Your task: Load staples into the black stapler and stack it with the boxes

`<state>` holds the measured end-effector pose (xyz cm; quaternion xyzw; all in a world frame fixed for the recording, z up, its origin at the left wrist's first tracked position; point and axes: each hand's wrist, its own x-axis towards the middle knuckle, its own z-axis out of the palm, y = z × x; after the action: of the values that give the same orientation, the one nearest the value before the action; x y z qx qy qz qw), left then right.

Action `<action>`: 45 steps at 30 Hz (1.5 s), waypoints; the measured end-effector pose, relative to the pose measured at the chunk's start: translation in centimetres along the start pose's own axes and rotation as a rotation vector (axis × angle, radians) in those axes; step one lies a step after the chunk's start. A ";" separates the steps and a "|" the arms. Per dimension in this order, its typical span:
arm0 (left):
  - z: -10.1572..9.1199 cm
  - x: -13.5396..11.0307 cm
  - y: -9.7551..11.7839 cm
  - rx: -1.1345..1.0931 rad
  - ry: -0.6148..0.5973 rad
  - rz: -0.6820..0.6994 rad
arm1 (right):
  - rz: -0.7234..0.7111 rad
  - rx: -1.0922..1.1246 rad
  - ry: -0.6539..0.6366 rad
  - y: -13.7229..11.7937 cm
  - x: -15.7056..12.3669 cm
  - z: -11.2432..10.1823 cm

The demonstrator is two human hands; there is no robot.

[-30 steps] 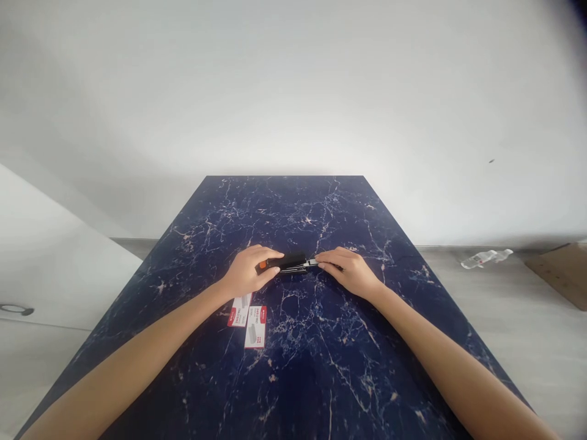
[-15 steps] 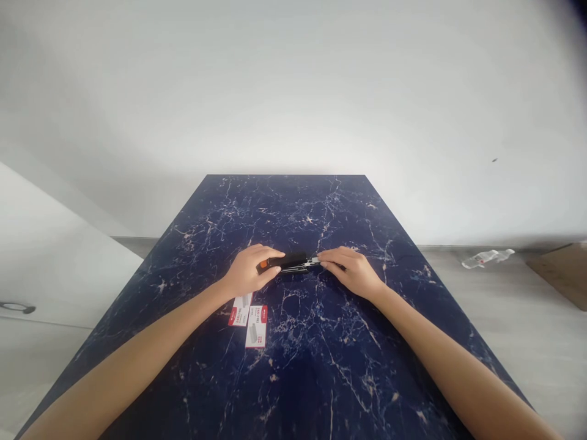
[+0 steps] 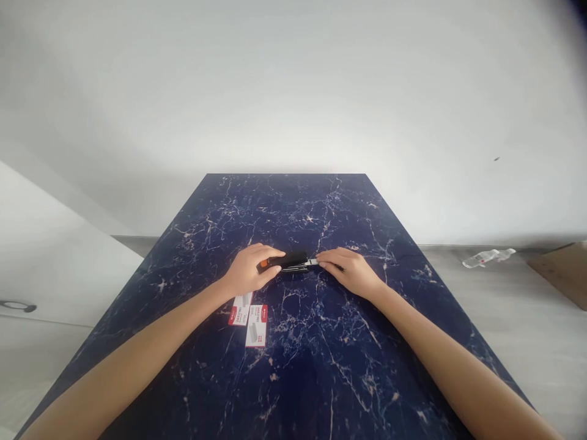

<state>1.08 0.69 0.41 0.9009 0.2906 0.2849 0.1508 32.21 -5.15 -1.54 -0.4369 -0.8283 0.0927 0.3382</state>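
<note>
A black stapler [image 3: 293,261] with an orange patch near its left end lies across the middle of the table. My left hand [image 3: 247,269] is wrapped round that left end, thumb on the near side and fingers on the far side. From the stapler's right end sticks out a narrow silver metal staple tray [image 3: 313,262]. The thumb and fingers of my right hand [image 3: 351,271] pinch its outer end; whether loose staples are between the fingertips is hidden. Two red and white staple boxes [image 3: 255,326] lie below my left wrist, one partly covered by it.
The dark blue marbled table [image 3: 293,208] narrows toward a pale wall [image 3: 293,85]. A clear plastic bottle [image 3: 487,258] lies on the floor at the right, near a brown cardboard box [image 3: 562,272]. A white door with a dark handle [image 3: 18,307] stands at the left.
My right hand has shifted very slightly left toward the stapler, and the silver tray shows a little less. My left hand and the staple boxes stay in place.
</note>
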 end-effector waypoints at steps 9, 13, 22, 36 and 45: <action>-0.3 0.4 0.3 0.158 -0.040 -0.042 | 0.219 -0.357 0.229 -2.2 -0.4 1.0; -0.3 0.6 0.5 0.202 -0.102 -0.032 | 0.299 -0.440 0.090 -4.9 -0.3 2.3; 0.2 0.4 -0.3 0.191 -0.086 -0.035 | 0.103 -0.470 -0.175 -8.3 0.0 3.9; 0.2 1.0 3.0 0.401 -0.071 -0.126 | 0.301 -0.283 -0.015 -6.5 0.5 4.2; -6.6 1.7 5.5 0.182 -0.459 -0.118 | 0.282 -0.231 -0.024 -6.2 0.6 3.8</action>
<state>0.62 -1.86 8.76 0.9333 0.3253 0.0363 0.1476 25.46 -7.88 -1.38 -0.5834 -0.7681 0.0486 0.2594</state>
